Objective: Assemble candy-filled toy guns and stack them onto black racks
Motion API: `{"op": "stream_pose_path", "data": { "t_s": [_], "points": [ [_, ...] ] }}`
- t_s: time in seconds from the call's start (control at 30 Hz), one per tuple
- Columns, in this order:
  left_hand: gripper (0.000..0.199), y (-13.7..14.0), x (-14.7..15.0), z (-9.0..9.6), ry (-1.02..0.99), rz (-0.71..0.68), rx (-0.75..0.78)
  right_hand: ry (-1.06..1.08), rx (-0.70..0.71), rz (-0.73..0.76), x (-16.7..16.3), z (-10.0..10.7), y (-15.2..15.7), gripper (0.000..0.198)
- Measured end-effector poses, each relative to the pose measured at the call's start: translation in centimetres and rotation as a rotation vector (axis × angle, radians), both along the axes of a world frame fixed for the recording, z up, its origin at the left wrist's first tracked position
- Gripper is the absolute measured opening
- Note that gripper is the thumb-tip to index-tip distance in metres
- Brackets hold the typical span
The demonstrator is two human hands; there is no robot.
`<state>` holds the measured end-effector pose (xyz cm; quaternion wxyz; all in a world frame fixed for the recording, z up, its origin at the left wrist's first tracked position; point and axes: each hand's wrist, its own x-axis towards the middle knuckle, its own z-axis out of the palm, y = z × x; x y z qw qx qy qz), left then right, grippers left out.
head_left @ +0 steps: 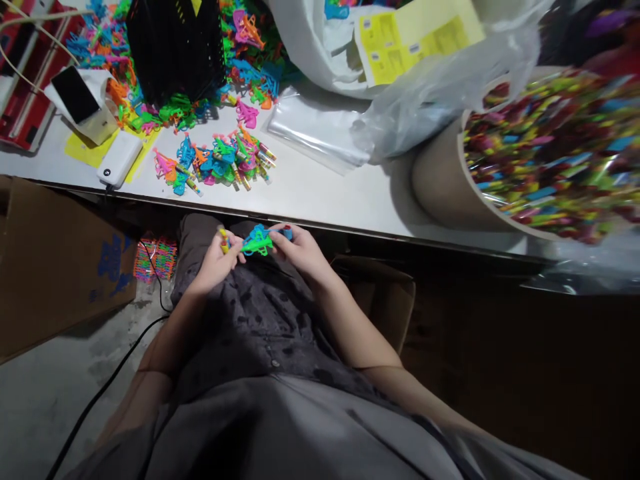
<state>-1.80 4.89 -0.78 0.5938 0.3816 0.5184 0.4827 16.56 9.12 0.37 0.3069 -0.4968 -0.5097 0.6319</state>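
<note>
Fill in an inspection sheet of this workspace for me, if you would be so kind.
Surface: white table, its near edge beyond the person's lap.
Job's things: green plastic piece and blue plastic piece together above the lap; small toy pile on the table.
Clutter: phone, white device, black basket and clear bags.
Hands: left hand and right hand both grip the held pieces.
Cables: black cable on the floor; pale cable by the red machine.
Surroundings: cardboard box at left, large tub of colourful items at right.
</note>
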Motion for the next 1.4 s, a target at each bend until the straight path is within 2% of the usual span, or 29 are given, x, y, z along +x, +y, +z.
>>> {"op": "stream_pose_path", "data": {
  "t_s": [0.1, 0.2, 0.33, 0.4, 0.5, 0.57, 0.7, 0.87, 0.97, 1.13, 1.4],
  "points": [
    [0.037, 0.0, -0.1, -0.7, -0.105, 0.222, -0.012, 0.102, -0.066, -0.171, -0.8, -0.6, -0.3, 0.046],
    [0.038, -0.4, 0.2, -1.4, -0.154, 0.306, -0.026, 0.140, -0.109, -0.172, -1.4, -0.8, -0.8, 0.048],
    [0.041, -1.2, 1.2, -1.4, -0.232, 0.293, -0.039, 0.118, -0.084, -0.138, -2.2, -1.1, -1.6, 0.046],
    [0.040, -1.5, 1.9, -1.0, -0.279, 0.237, -0.027, 0.086, -0.048, -0.131, -2.5, -1.4, -2.1, 0.045],
    [0.036, -1.5, 2.6, -0.6, -0.281, 0.151, -0.030, -0.004, -0.002, -0.013, -2.7, -1.5, -2.5, 0.042],
    [0.033, -1.4, 2.7, -0.5, -0.243, 0.184, -0.024, -0.130, 0.065, 0.023, -2.3, -1.5, -2.4, 0.037],
    [0.025, -1.3, 2.2, -1.0, -0.183, 0.194, -0.013, -0.398, 0.277, -0.060, -1.0, -0.9, -1.6, 0.034],
    [0.019, -1.7, 1.8, -1.6, -0.114, 0.156, 0.035, -0.469, 0.404, 0.168, -0.2, -0.1, -1.5, 0.039],
    [0.019, -1.7, 1.8, -1.5, -0.090, 0.170, 0.032, -0.560, 0.484, 0.215, -0.5, 0.2, -1.8, 0.038],
    [0.019, -1.6, 1.7, -1.2, -0.069, 0.167, 0.019, -0.606, 0.523, 0.229, -0.8, -0.2, -1.9, 0.038],
    [0.020, -1.6, 1.9, -2.1, -0.042, 0.185, 0.060, -0.580, 0.557, 0.326, -0.3, -0.5, -1.9, 0.037]
  ]
}}
